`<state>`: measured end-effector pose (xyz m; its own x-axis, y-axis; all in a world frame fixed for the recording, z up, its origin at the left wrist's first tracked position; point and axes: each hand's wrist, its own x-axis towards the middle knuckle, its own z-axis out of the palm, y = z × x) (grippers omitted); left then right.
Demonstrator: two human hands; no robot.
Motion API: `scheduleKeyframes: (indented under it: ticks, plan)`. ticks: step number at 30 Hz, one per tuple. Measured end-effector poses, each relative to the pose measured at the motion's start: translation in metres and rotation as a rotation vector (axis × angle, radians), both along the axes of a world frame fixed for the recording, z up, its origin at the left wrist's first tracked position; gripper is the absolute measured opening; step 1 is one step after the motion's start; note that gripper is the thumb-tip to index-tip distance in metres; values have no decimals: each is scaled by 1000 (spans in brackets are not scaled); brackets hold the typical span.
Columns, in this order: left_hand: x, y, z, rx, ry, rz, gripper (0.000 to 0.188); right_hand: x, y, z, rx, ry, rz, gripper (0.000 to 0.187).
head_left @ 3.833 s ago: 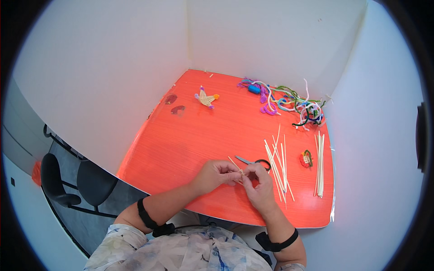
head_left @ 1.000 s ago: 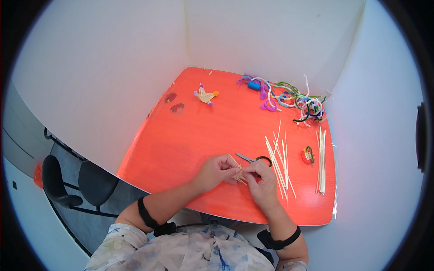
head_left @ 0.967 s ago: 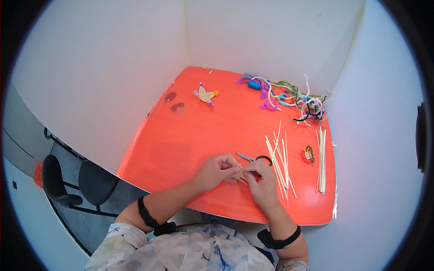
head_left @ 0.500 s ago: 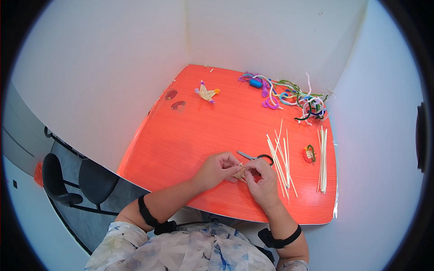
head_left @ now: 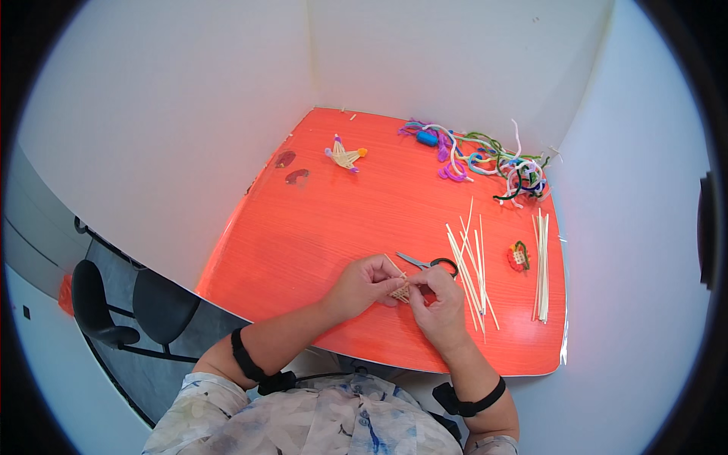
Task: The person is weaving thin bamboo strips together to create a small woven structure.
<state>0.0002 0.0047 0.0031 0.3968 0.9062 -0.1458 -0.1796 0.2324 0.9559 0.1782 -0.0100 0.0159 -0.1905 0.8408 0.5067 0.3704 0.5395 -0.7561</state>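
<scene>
Near the front of the red table, my two hands meet around a small woven piece of pale strips (head_left: pixel 399 293). My left hand (head_left: pixel 362 287) is closed on its left side, thumb and fingers pinching it. From the right, my right hand (head_left: pixel 440 299) pinches its upper edge. A thin pale strip (head_left: pixel 392 262) sticks up past the fingers of my left hand. Much of the weave is hidden by the fingers. Just beyond my right hand lie scissors with black handles (head_left: pixel 432 264), blades pointing left.
Loose pale sticks (head_left: pixel 474 273) and a neater bundle (head_left: pixel 541 265) lie at the right, with a small red and green woven piece (head_left: pixel 519 256) between them. A heap of coloured yarn (head_left: pixel 493 163) and a straw-like star (head_left: pixel 345 155) sit farther back. White panels (head_left: pixel 455 61) enclose the table.
A thin strip now shows above my left hand's fingers, where it was not visible before. Both hands stay in nearly the same place on the woven piece.
</scene>
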Motion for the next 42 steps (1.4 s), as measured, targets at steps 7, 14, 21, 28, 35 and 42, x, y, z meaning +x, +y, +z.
scheduleKeyframes:
  ticks: [7, 14, 21, 28, 35, 42]
  plan:
    - [-2, 2, 0, 7, 4, -14, 8, -2, -1, 4, 2, -9, -8, 17]
    - [0, 0, 3, -3, 10, 1, 6, 0, -1, 0, 18, -34, -17, 18]
    - [0, 0, -1, 1, -4, 18, 6, -1, -1, 2, -16, -25, -22, 16]
    - [1, 0, 1, -6, -5, 19, 7, -2, -2, 3, 9, -24, -40, 15]
    - [-1, 0, 1, -11, -21, 11, 12, -4, -3, 6, 41, -96, -33, 21]
    - [0, 0, 5, -14, 7, -11, 9, -2, -2, 2, 39, -81, -32, 23]
